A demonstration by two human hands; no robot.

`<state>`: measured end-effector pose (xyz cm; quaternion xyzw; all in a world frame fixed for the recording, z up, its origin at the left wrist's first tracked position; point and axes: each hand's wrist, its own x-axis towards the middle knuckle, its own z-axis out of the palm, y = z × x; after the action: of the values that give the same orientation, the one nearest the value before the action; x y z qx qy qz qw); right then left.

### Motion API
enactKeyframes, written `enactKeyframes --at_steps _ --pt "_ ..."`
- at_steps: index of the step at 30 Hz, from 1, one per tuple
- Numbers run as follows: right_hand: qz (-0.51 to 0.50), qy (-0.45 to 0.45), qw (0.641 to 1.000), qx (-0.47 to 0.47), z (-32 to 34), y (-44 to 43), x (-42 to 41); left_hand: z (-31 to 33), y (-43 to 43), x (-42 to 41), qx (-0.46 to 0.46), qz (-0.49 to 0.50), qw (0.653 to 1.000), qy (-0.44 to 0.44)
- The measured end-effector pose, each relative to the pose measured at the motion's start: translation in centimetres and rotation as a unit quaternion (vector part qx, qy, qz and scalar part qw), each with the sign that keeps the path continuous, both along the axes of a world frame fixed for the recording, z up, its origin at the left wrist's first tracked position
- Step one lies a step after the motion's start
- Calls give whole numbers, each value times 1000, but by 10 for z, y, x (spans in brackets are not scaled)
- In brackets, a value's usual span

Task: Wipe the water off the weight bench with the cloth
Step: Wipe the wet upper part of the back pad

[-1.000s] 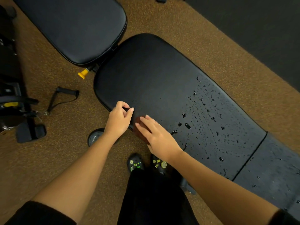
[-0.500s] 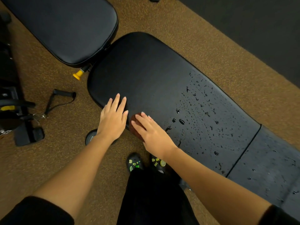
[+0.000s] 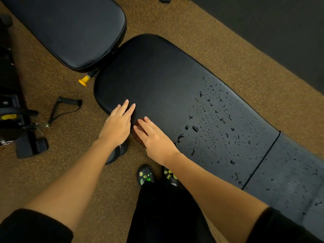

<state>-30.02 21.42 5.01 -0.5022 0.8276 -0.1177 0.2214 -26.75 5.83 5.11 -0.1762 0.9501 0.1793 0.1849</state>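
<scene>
Brown cloth [image 3: 138, 140] under straight fingers [image 3: 146, 124] of R hand [image 3: 156, 139], L hand [image 3: 117, 123] flat on bench [image 3: 166, 76].

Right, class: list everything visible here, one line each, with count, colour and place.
weight bench: one, black, centre to lower right
water drops: many, clear, bench's right part
cloth: one, reddish-brown, bench's near edge, mostly hidden
second pad: one, black, upper left
knob: one, yellow, between the pads
strap handle: one, black, floor, left
floor: one, speckled brown, all round
shoes: two, black with green, bottom centre
left hand: one, flat on bench edge
right hand: one, flat on cloth
</scene>
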Motion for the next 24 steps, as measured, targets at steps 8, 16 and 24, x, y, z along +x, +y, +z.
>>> enactKeyframes --at_steps 8,16,24 --pt "16 -158 987 -31 14 47 8 17 3 -9 163 142 976 19" --pt "-573 -423 665 -223 58 45 -22 67 78 -15 370 261 887 95" --pt "-508 -581 572 -277 88 43 -36 89 102 -50 532 295 793 0"
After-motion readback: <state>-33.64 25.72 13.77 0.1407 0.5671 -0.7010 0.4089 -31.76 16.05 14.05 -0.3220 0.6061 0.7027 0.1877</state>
